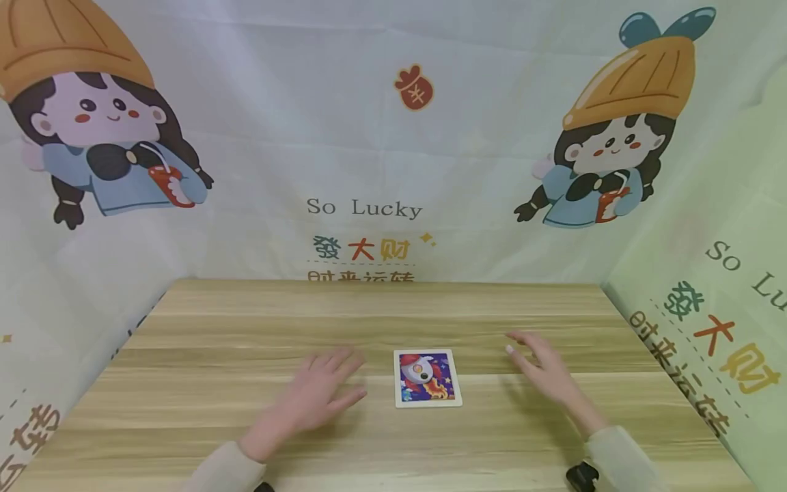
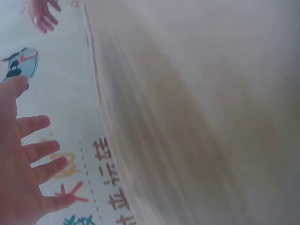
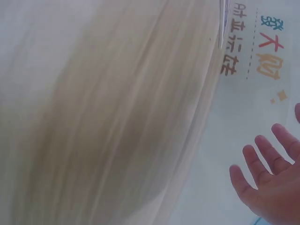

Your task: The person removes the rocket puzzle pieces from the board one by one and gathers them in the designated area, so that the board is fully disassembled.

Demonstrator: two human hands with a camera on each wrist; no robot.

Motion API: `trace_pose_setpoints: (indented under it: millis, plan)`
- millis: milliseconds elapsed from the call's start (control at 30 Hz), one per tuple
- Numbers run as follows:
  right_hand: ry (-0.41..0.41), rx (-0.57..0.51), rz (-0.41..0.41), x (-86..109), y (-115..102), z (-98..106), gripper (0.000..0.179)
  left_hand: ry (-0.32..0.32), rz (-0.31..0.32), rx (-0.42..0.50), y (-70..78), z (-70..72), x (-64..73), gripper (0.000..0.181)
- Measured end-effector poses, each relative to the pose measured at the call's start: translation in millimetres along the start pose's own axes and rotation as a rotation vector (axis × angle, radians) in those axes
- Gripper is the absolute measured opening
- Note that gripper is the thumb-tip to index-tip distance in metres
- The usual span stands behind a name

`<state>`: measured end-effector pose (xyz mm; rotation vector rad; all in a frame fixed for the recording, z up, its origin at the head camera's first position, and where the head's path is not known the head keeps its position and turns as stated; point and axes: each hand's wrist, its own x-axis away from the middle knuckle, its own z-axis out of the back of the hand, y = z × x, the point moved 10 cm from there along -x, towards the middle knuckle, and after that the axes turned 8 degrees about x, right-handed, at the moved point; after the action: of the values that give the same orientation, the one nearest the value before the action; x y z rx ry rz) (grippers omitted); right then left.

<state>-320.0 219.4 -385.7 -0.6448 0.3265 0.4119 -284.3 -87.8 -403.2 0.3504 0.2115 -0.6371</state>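
A white-bordered square picture, showing a cartoon rocket with flames on a purple starry ground, lies flat near the middle of the wooden table. To its left is my left hand, palm down over the table with its fingers spread; the left wrist view shows the same hand with nothing in it. My right hand is off to the picture's right, fingers extended and apart from it. In the right wrist view that hand has spread, bare fingers.
A pale printed cloth hangs behind the table and along both sides, with cartoon figures and lettering. Light sleeves cover both forearms, and a black wrist device shows at the right one.
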Motion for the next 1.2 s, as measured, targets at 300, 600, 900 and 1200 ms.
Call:
trace_pose_setpoints:
  millis: [300,600,900,1200]
  plan:
    - [-0.109,-0.124,-0.062,-7.0,1.2,-26.2,0.026,-0.123,-0.088,0.019,26.0,-24.0,-2.7,0.053]
    - [-0.206,-0.097,-0.05,-20.6,-4.9,-47.0,0.023,-0.251,-0.145,-0.019,45.8,-39.8,-3.0,0.052]
    - [-0.279,-0.105,-0.042,-36.2,-9.9,-67.5,0.023,-0.32,-0.18,-0.024,54.3,-52.5,-3.5,0.052]
    - [-0.363,-0.099,-0.013,-50.4,-21.1,-90.6,0.024,-0.351,-0.215,-0.043,61.2,-60.8,-6.0,0.053]
